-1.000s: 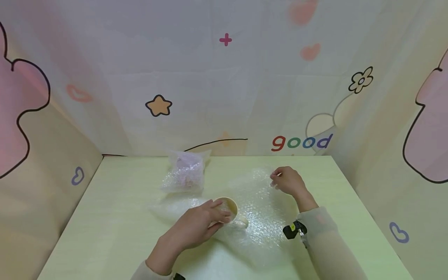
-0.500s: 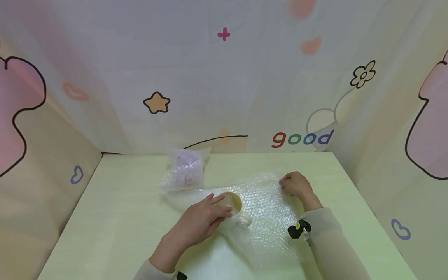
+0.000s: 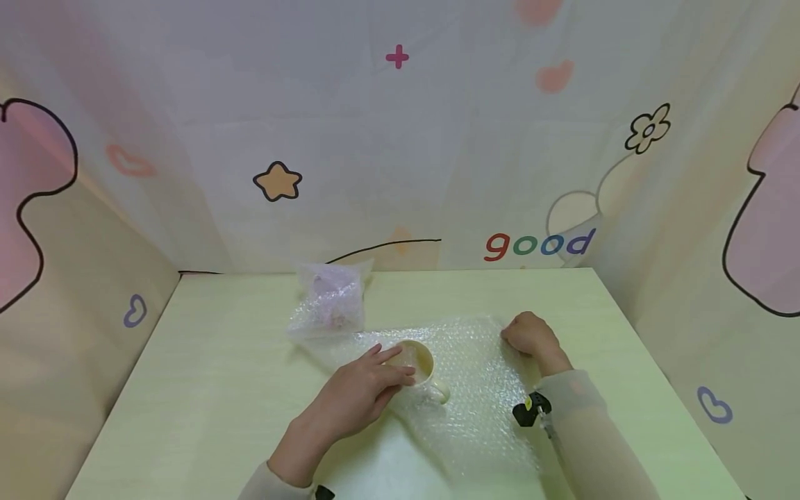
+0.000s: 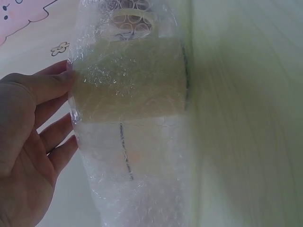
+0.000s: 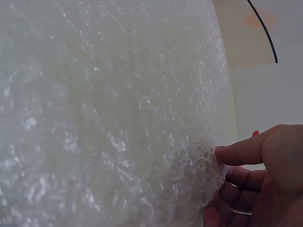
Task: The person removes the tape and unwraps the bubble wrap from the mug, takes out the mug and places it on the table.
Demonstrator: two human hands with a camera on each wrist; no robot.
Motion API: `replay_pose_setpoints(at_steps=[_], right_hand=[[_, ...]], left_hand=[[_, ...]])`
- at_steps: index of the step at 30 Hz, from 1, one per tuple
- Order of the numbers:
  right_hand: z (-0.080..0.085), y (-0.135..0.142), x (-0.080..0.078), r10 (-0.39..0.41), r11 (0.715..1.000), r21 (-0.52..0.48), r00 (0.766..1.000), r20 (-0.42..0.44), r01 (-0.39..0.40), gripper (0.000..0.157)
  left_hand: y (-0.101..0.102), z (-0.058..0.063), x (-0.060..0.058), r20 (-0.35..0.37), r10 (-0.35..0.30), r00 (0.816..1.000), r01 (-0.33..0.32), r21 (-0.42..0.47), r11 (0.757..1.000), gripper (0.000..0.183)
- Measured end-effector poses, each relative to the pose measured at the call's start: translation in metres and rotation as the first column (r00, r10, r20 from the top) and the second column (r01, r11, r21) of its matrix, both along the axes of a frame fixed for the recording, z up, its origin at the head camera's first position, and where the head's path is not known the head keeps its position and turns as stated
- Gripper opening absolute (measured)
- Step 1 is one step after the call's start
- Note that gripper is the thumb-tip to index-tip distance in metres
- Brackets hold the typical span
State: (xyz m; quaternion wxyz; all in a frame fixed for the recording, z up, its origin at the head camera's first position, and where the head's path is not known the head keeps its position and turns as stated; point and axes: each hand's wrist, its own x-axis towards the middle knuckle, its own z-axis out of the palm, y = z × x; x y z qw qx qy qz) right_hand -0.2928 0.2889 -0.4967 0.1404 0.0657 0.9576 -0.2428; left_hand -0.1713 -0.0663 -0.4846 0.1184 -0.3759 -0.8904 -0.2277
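Note:
A cream mug stands upright on a sheet of bubble wrap and its handle points to the right. Some of the wrap reaches over the rim into the mug. My left hand lies across the mug's opening, fingers extended over the rim and the wrap. Through the wrap, the left wrist view shows the mug's side, with the thumb touching the wrap at its edge. My right hand pinches the far right corner of the sheet; in the right wrist view its thumb presses against the bunched edge.
Behind the mug, to the left, sits a bubble-wrapped parcel with something pinkish inside. The pale green table meets a printed cloth backdrop at its back and sides.
My right hand has moved right and slightly nearer with the corner, so the sheet lies flatter and more spread. The mug and left hand have shifted slightly right.

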Motion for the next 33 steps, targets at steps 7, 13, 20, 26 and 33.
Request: replay_pose_setpoints(at_steps=[7,13,20,26,33], right_hand=[[-0.003,-0.001,0.0,0.005,0.999,0.046,1.0,0.003,-0.005,0.026],[-0.006,-0.003,-0.003,-0.069,0.995,0.068,0.997,-0.024,0.071,0.03],[-0.017,-0.01,-0.008,0.044,0.999,0.028,0.995,-0.086,-0.041,0.019],[-0.019,-0.01,-0.006,0.116,0.993,-0.015,0.993,-0.02,-0.116,0.023],[-0.021,0.0,-0.004,0.119,0.983,-0.142,0.993,0.009,-0.116,0.033]], left_hand=[[0.0,0.001,0.001,0.01,-0.006,1.0,0.006,0.005,1.0,0.022],[0.0,0.001,0.0,0.008,-0.012,1.0,0.012,0.015,1.0,0.022],[0.0,0.001,-0.001,0.009,-0.017,1.0,0.017,0.013,1.0,0.022],[0.001,0.002,0.001,0.019,-0.014,1.0,0.014,0.015,1.0,0.02],[0.006,0.004,0.001,0.028,-0.006,1.0,0.005,0.017,1.0,0.018]])
